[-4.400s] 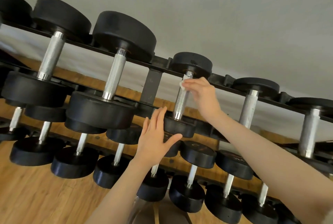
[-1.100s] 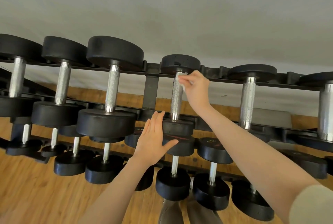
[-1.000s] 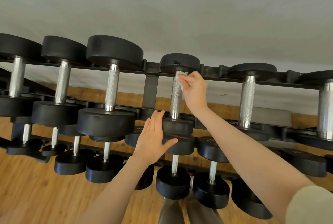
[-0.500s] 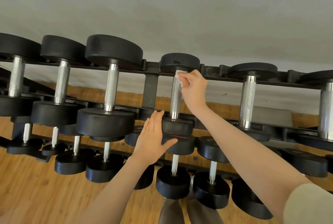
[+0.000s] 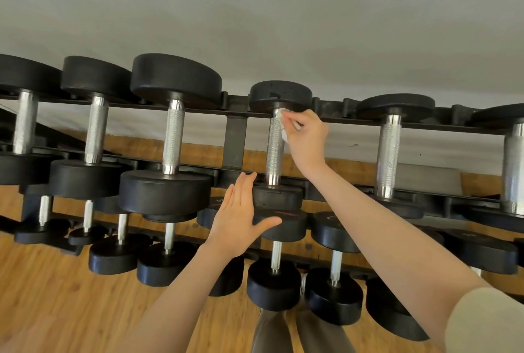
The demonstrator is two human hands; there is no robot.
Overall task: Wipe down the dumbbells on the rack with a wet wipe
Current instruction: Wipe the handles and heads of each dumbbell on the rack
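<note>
A small black dumbbell (image 5: 275,151) with a knurled silver handle lies across the top tier of the black rack (image 5: 235,137). My right hand (image 5: 306,138) pinches a crumpled white wet wipe (image 5: 283,123) against the far end of that handle, just under the far head. My left hand (image 5: 238,218) has straight fingers laid flat against the near head of the same dumbbell, with the thumb spread under it.
Larger dumbbells (image 5: 173,137) fill the top tier to the left, and others (image 5: 390,148) sit to the right. Lower tiers hold several smaller dumbbells (image 5: 273,264). Wooden floor (image 5: 56,296) lies below; a grey wall is behind the rack. My trouser legs show at the bottom.
My right hand has shifted the wipe slightly around the top of the handle. My left hand has stayed against the near head.
</note>
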